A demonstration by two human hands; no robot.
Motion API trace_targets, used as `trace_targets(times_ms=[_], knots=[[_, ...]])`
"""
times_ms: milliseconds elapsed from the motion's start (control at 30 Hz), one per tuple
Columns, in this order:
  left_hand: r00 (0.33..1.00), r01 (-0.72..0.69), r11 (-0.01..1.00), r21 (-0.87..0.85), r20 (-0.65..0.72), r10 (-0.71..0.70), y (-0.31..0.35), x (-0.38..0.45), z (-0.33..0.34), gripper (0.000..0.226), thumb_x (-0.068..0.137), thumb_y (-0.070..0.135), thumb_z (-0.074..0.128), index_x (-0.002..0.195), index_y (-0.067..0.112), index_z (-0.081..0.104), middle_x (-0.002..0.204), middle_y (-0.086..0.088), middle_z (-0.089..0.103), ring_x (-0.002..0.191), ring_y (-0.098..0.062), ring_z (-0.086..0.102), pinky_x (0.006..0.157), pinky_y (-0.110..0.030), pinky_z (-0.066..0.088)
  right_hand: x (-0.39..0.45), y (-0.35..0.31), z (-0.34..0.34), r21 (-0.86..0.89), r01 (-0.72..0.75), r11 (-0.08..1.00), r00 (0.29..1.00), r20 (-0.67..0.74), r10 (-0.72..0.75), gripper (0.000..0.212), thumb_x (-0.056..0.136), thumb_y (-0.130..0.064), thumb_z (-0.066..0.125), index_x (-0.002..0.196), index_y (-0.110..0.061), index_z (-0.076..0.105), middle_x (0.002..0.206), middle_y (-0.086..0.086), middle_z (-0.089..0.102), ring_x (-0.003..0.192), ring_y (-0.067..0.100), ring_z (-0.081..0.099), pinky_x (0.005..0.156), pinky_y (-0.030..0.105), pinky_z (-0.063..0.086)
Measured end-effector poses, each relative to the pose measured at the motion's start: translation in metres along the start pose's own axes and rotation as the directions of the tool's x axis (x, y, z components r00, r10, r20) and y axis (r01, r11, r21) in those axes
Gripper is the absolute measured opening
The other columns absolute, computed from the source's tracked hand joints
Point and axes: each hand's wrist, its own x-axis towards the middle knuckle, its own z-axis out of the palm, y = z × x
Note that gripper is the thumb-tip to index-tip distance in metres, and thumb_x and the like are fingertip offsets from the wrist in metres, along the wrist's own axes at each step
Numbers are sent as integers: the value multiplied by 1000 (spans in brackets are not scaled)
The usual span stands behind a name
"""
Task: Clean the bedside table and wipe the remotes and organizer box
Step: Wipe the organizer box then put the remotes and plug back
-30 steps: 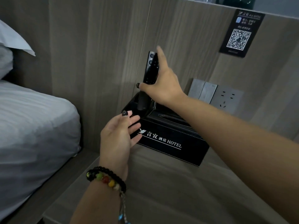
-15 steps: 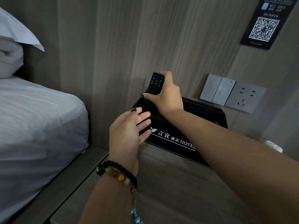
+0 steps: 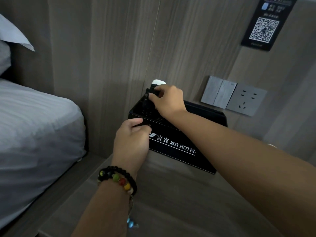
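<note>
The organizer box (image 3: 179, 147) stands on the worktop (image 3: 171, 202) against the wall. The right hand (image 3: 168, 101) pinches a black remote (image 3: 147, 101) upright in its left compartment (a white remote (image 3: 158, 82) behind); the left hand (image 3: 132, 142) grips its front-left rim.

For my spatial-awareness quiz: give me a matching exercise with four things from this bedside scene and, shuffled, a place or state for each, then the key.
Things
1. black remote
2. white remote
3. organizer box
4. beaded bracelet

Places or states
A. on the left wrist
B. stands on the bedside table, lettered HOTEL
C. pinched at its top by the right hand, lower part inside the box
D. only its top shows, behind the black remote

Pairs: 1-C, 2-D, 3-B, 4-A
</note>
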Motion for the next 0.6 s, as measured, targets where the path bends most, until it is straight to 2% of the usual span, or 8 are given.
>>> trace_targets(times_ms=[67,133,200,267,300,400,500,600], knots=[[999,-44,995,93,31,41,0,-7,3,30,89,17,60,117,25,59,105,8,67,99,-11,63,96,-42,51,1,-1,-17,-18,11,1000,999,-37,-12,41,88,-31,67,127,-18,62,112,9,65,99,23,63,87,31,50],[995,-85,983,164,65,76,1,-13,6,35,89,18,60,123,25,56,112,9,65,104,-10,61,98,-42,49,-3,3,-46,-9,12,1000,993,-116,-13,43,88,-29,66,130,-19,59,112,5,63,97,19,61,84,30,52],[989,-126,968,218,103,105,2,-18,8,39,89,19,61,127,26,52,115,11,64,105,-9,60,97,-42,50,-15,17,-86,-41,29,999,985,-167,-35,30,89,-19,63,119,-16,64,107,3,64,86,14,59,75,19,51],[983,-153,955,255,142,119,4,-21,9,42,89,20,61,129,29,49,114,13,63,103,-7,60,96,-41,51,-35,40,-128,-140,10,990,978,-205,-39,21,86,-8,60,104,-11,69,103,5,67,77,12,56,68,7,43],[980,-165,950,265,155,127,6,-23,9,43,89,20,62,129,30,48,113,13,64,102,-7,61,95,-41,51,-46,54,-147,-198,-31,980,976,-218,-14,21,83,-5,59,100,-10,71,101,5,68,76,12,55,65,7,39],[970,-205,937,283,184,156,9,-28,13,45,88,22,63,128,32,48,110,13,65,103,-10,63,97,-43,50,-79,103,-191,-358,-243,901,965,-179,189,27,81,-5,62,105,-10,72,104,5,65,85,19,56,73,14,33],[960,-238,915,326,221,171,8,-35,19,48,88,22,62,132,31,45,111,14,65,104,-9,63,95,-43,50,-106,151,-209,-409,-457,790,882,-97,460,41,83,-14,67,123,-14,63,126,15,57,108,28,58,85,23,39],[943,-294,884,363,258,208,4,-43,26,49,89,20,61,133,30,43,109,16,65,101,-5,62,81,-28,52,-121,180,-209,-413,-532,740,831,-86,549,53,85,-19,67,136,-17,52,136,20,46,121,35,52,98,32,42]])
